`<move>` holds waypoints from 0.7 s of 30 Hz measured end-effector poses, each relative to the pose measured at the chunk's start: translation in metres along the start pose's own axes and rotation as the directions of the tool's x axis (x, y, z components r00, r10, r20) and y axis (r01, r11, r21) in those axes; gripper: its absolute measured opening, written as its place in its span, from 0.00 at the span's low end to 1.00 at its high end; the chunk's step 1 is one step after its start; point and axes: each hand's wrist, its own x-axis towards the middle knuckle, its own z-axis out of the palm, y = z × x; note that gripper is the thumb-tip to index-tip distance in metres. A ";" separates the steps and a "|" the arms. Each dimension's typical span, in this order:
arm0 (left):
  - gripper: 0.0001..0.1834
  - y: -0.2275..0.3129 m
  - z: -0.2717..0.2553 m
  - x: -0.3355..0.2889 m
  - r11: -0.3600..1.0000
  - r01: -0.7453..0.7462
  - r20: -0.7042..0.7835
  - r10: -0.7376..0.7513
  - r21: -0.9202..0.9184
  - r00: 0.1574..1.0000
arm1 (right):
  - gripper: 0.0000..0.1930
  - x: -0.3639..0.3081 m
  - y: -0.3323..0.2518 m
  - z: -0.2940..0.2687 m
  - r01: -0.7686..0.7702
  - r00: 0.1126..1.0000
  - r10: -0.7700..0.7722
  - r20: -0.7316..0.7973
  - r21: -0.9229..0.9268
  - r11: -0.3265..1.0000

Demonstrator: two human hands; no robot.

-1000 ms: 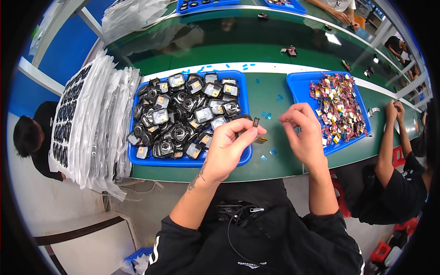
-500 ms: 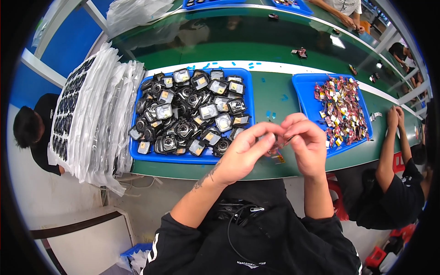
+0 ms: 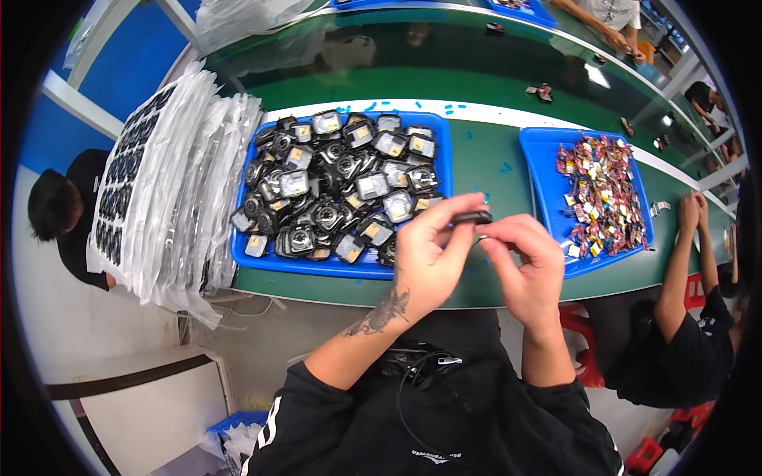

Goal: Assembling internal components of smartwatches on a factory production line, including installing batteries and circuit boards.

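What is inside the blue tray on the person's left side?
The left blue tray holds a heap of small black parts, many with square silvery or yellowish faces. They lie several deep, so the tray's floor and the lower parts are covered.

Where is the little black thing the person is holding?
In the head view, the small black part is pinched between both hands, just right of the blue tray.
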 end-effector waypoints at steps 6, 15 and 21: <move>0.24 0.009 -0.005 -0.012 0.979 0.172 0.113 -0.160 -0.112 0.981 | 0.10 0.003 -0.006 0.003 0.052 0.992 -0.067 -0.102 -0.147 0.988; 0.22 0.006 -0.012 -0.010 0.980 0.133 0.194 -0.103 -0.150 0.976 | 0.07 0.005 -0.007 0.002 0.033 0.997 -0.042 -0.063 -0.132 0.991; 0.23 0.003 -0.012 -0.011 0.978 0.142 0.183 -0.113 -0.151 0.977 | 0.06 0.009 -0.006 0.004 -0.025 0.998 0.022 -0.053 -0.060 0.998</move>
